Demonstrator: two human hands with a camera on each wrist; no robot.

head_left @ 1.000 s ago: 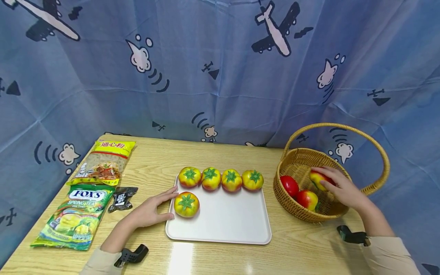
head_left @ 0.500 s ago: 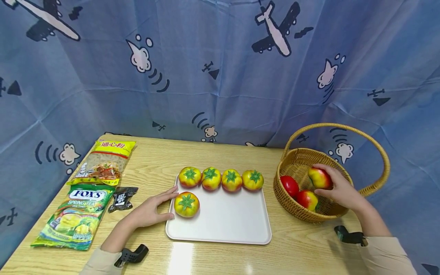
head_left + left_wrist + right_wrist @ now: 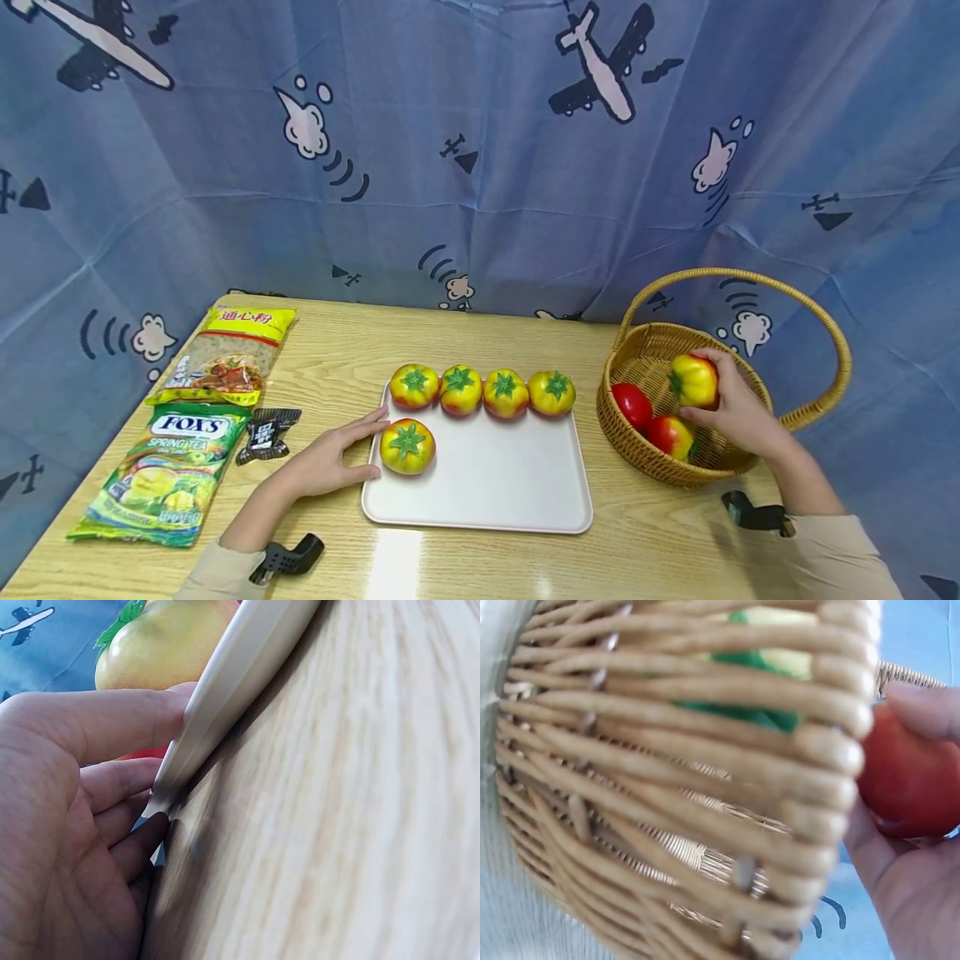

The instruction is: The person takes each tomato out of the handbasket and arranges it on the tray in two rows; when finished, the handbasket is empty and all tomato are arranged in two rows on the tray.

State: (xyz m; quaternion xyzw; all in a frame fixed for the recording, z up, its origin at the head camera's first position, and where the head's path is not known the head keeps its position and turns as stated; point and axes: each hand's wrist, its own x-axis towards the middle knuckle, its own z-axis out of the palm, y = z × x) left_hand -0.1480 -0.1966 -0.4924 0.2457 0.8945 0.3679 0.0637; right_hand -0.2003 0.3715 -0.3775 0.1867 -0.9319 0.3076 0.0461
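Note:
My right hand (image 3: pixel 732 408) grips a red-and-yellow tomato (image 3: pixel 695 381) between thumb and fingers, over the wicker basket (image 3: pixel 637 454); its green leafy top faces left. In the right wrist view, the red side of this tomato (image 3: pixel 911 772) shows beyond the basket's rim. Two more fruits, a red one (image 3: pixel 632 406) and a red-yellow one (image 3: pixel 670 437), lie inside the basket. My left hand (image 3: pixel 327 461) touches the left edge of the white tray (image 3: pixel 495 483) with relaxed fingers, close to a single tomato (image 3: pixel 407 447). Along the tray's far edge sits a row of several tomatoes (image 3: pixel 506 394).
Left of the tray lie a yellow food bag (image 3: pixel 225 354), a green Fox's candy bag (image 3: pixel 165 475) and a small black packet (image 3: pixel 267 433). The basket's tall handle (image 3: pixel 817 312) arches above it. Behind the table hangs a blue curtain (image 3: pixel 405 167).
My right hand has shifted slightly left and up, turning the gripped tomato so its leafy top points left. My left hand and the tray stay where they were.

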